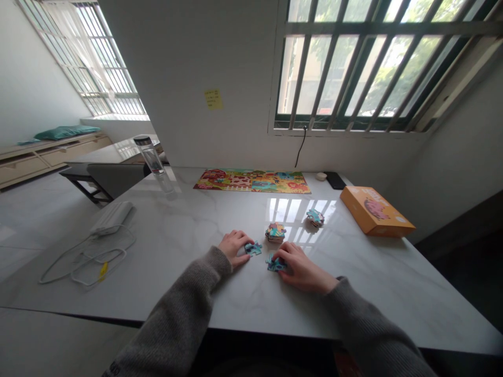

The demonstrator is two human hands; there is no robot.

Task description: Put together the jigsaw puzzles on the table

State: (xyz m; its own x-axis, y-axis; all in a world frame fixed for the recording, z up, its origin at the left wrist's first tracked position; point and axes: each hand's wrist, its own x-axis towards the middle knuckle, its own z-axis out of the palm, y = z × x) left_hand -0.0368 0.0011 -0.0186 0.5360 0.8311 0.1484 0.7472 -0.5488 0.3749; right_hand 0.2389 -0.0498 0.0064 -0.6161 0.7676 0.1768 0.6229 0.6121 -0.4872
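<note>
Near the middle of the marble-patterned table, my left hand [234,247] grips a blue jigsaw puzzle piece [254,248] by its left side, between thumb and fingers. Opposite it, my right hand [301,266] has its fingers closed on another blue puzzle piece [275,263], which lies at the tabletop. A gap separates the two pieces. Just beyond my right hand stands a stack of puzzle pieces [275,232]. Farther back to the right is a second stack of pieces [315,217], with a light-blue piece on top.
Along the wall lies a colourful picture strip [251,181]. An orange box [375,212] and a black phone [335,180] are at the right. On the left are a glass bottle [151,155], a white device [113,216] and a looped white cable [88,257].
</note>
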